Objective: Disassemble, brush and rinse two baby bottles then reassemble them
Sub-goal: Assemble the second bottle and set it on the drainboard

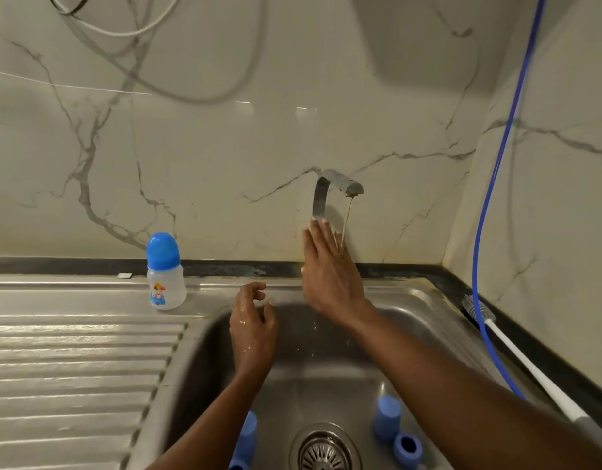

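The bottle (166, 286) stands upright on the drainboard (72, 351), close to the back wall and just left of the sink (411, 334), with its blue cap (163, 251) on. Its long axis is vertical. It lies to the left of both hands and slightly beyond the left hand (253, 329), which is much the nearer of the 2; the right hand (330, 276) is well apart from it, on the far side of the left. A reach for the bottle would suit the left hand, going sideways over the sink's rim.

The clear body carries a small cartoon print in blue and red. No brand or writing can be read on it.

The left hand hovers over the basin, wet, with its fingers loosely curled around nothing. The right hand is flat, fingers straight and together, raised toward the tap (340, 181), with its fingertips at the thin stream (347, 215). It grips nothing.

Down in the basin lie loose blue parts, probably from the 2nd bottle: a cap-like piece (387, 418), a ring (407, 447) beside it, and another piece (248, 432) half hidden by the left forearm, all near the drain (323, 452). No 2nd bottle body is in view.

The brush (527, 362) lies on the counter to the right of the sink, with a blue hose (476, 252) hanging past it.
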The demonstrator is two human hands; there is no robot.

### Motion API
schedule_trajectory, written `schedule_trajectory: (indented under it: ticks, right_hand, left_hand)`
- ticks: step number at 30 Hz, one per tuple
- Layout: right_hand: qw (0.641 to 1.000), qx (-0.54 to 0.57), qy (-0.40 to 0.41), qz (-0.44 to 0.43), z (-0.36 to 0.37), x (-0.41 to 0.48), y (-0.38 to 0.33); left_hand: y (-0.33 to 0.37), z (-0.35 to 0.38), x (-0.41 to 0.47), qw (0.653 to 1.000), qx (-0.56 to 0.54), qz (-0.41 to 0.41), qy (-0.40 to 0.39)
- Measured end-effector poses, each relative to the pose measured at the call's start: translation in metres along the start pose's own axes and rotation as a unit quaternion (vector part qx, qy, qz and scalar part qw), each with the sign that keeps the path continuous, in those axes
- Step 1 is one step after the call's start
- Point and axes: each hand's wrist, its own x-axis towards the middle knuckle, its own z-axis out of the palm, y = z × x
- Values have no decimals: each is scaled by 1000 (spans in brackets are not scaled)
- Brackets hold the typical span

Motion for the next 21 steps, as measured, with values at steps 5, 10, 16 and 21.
schedule_trajectory:
  ticks: [5, 10, 16, 21]
  right_hand:
    - [987, 97, 110, 64, -16, 14, 14]
    - [816, 464, 17, 345, -15, 24, 35]
    - [933, 274, -87, 218, -3, 21, 33]
    - [952, 273, -69, 118, 10, 30, 38]
  left_hand:
    - [-1, 0, -1, 1000, -2, -6, -3]
    - [4, 0, 2, 999, -13, -32, -5]
    - [7, 2, 4, 999, -9, -39, 1]
    - [6, 3, 5, 999, -6, -40, -6]
